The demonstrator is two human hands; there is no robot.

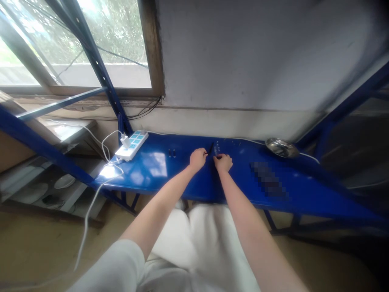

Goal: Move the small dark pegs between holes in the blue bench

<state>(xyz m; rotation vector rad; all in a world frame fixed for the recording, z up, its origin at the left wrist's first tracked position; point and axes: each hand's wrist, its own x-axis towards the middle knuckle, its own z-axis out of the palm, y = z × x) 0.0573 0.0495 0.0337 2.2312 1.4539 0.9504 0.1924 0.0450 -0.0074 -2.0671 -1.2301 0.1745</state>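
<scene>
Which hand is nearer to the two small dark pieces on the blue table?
Left. The left hand is to the right of the two small dark pieces, apart from them; the right hand is farther right.

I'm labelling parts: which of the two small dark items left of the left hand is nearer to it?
The right item; the left item sits farther from the left hand, toward the white power strip.

A workshop, it seems: blue bench (243, 162) (power strip (133, 145) atop), perforated metal post (96, 61).
</scene>
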